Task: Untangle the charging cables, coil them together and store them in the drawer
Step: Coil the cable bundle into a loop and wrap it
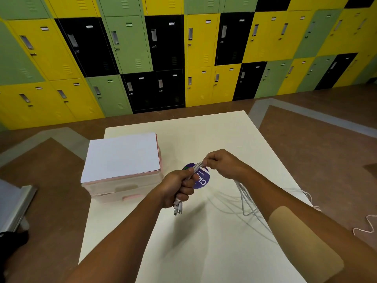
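While left hand (177,186) grips cables (242,198), slack overhanging table (224,135)

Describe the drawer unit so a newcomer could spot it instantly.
Find the white table before the lockers. At its left edge stands a small drawer unit. It is the only box there, white-topped with pink trim.

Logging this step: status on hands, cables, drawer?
Left hand grips the cables near their plugs. Right hand pinches them higher up; slack trails off the table. Drawers shut.
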Available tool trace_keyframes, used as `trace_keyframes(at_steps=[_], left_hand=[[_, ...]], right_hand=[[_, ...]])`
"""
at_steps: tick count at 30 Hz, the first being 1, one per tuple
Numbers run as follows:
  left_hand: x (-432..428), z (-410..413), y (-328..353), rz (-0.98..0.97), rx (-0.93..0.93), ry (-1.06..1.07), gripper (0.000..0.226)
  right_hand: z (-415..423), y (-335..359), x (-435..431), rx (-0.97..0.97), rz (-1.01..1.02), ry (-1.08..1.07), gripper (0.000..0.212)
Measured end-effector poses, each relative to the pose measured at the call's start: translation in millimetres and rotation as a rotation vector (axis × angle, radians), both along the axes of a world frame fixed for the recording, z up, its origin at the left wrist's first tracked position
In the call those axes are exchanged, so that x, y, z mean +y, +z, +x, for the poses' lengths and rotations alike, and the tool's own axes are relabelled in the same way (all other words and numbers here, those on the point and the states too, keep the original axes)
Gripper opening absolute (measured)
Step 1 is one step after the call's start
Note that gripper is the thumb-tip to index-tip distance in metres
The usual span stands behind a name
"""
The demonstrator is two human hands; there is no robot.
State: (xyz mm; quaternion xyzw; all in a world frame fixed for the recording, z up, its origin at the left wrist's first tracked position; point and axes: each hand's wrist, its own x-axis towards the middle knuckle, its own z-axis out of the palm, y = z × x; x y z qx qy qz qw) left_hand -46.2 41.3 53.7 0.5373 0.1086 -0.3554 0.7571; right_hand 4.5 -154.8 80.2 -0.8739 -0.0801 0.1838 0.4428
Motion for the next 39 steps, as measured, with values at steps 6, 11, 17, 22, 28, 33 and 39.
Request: trace_keyframes(at_steps=[6,11,17,22,28,33,39], left_hand=[[4.4,-0.5,5.8,-0.023,-0.060,0.022,0.033],[16.8,7.6,23.8,-0.044,-0.146,0.092,0.038],[29.6,15.5,31.7,-0.080,-0.151,0.209,0.039],[32.9,12.2,41.8,-0.182,-0.195,0.291,0.041],[40.4,14.8,48.5,-0.237,-0.243,0.361,0.040],[53.7,11.0,49.9,-0.262,-0.240,0.396,0.043],[62.3,3.6,49.9,-0.140,-0.232,0.459,0.042]], right_hand=[[-0.2,9.4,12.1,-0.066,0.005,0.039,0.025],[-8.5,3.7,14.5,-0.236,0.029,0.062,0.022],[-16.9,-4.6,21.5,-0.268,-0.074,0.040,0.018],[-15.1,8.4,31.0,-0.274,-0.030,-0.053,0.032],[-20.1,30.9,60.0,0.182,0.378,-0.132,0.040],[-20.6,48.5,65.0,0.647,0.656,-0.012,0.041],[-25.0,30.6,81.0,-0.036,0.275,-0.118,0.015]])
